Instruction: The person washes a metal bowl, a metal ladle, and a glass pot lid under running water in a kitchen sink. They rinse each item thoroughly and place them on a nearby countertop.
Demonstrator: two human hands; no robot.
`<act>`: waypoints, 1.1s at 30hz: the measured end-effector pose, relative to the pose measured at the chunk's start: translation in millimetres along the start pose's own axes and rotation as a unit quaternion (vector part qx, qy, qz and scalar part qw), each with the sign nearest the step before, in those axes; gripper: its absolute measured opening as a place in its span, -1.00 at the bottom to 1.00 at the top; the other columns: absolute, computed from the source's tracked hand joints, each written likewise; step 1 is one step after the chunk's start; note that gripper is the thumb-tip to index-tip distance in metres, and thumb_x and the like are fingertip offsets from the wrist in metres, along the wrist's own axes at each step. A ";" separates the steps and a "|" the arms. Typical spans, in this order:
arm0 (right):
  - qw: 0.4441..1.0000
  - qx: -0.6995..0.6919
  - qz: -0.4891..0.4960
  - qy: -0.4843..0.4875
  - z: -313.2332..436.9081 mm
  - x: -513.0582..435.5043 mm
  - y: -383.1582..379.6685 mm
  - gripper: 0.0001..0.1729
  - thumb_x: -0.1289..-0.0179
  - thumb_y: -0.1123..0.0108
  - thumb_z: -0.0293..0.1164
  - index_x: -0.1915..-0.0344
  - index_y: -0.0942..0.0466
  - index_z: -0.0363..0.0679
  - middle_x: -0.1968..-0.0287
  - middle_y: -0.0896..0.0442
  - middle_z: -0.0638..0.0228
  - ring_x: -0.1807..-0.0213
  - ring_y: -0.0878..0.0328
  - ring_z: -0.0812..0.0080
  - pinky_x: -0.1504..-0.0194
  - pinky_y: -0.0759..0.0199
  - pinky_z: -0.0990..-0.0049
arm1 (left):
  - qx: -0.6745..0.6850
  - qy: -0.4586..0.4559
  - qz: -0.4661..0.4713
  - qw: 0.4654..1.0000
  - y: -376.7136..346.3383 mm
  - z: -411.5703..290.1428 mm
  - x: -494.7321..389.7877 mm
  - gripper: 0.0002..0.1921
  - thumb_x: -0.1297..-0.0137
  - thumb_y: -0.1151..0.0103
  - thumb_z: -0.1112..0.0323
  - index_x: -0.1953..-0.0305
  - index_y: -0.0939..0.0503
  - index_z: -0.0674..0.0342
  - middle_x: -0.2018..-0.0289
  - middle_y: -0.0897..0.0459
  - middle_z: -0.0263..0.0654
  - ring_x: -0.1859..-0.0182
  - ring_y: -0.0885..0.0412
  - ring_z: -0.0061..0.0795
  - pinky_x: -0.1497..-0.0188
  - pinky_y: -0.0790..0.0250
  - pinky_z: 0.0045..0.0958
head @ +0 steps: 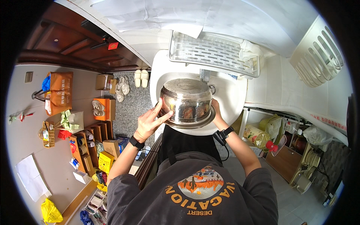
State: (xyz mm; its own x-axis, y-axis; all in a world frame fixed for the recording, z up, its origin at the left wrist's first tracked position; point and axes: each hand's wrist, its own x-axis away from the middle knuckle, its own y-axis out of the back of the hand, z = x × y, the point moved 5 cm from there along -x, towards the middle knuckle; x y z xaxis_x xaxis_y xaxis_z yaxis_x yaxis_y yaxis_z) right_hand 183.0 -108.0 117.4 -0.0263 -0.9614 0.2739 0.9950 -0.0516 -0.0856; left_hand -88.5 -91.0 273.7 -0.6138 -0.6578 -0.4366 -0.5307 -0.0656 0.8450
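Note:
A shiny stainless steel pot (186,104) is tilted over the front of a white washbasin (230,97), its scuffed base facing up and away from me. My left hand (150,118) grips its left side, with the fingers spread along the wall and rim. On the far right side, my right hand (217,111) holds the rim; most of its fingers are hidden behind the pot. Behind the pot stands the metal faucet (205,75), partly covered by it. The inside of the pot faces my body and cannot be seen.
A dish rack (211,52) spans the back of the basin. At right hangs a white slotted basket (317,56); below it, an oil bottle (257,137) stands near a shelf. Slippers (141,78) and a shoe rack (84,146) are at left.

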 end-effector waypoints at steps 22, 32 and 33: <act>0.967 0.098 0.200 -0.122 45.4 23.7 -10.1 -0.64 -0.16 -0.39 -0.43 0.05 -0.58 -0.28 0.31 -0.67 0.45 0.29 -0.53 0.64 0.14 -0.45 0.56 | 0.267 0.467 0.072 0.840 3.9 42.7 20.7 -0.62 -0.28 -0.22 0.45 -0.14 -0.54 0.27 0.34 -0.69 -0.45 0.30 -0.51 -0.83 0.24 -0.44 -0.65; 0.989 -0.008 0.120 -0.080 142.3 71.5 22.0 -0.79 -0.28 -0.29 -0.32 0.25 -0.50 -0.20 0.37 -0.53 0.56 0.36 -0.41 0.73 0.30 -0.33 0.66 | 0.381 0.497 0.169 0.761 32.3 -4.6 -27.6 -0.70 -0.34 -0.14 0.36 -0.06 -0.48 0.27 0.55 -0.62 -0.35 0.56 -0.55 -0.70 0.54 -0.43 -0.61; 0.993 -0.011 0.096 -0.071 151.1 80.4 28.8 -0.79 -0.29 -0.28 -0.31 0.27 -0.50 -0.20 0.37 -0.52 0.56 0.36 -0.41 0.73 0.31 -0.34 0.66 | 0.389 0.486 0.180 0.762 32.4 -12.9 -36.1 -0.70 -0.34 -0.13 0.35 -0.06 -0.47 0.27 0.54 -0.62 -0.38 0.56 -0.54 -0.72 0.54 -0.42 -0.64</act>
State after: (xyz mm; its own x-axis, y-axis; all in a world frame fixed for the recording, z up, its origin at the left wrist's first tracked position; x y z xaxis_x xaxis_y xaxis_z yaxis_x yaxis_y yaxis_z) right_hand 224.1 -145.9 281.7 0.1800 -0.9059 0.3834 0.9778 0.1224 -0.1700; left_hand -76.0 -79.1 320.8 -0.2800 -0.7982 0.5334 -0.8484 0.4657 0.2516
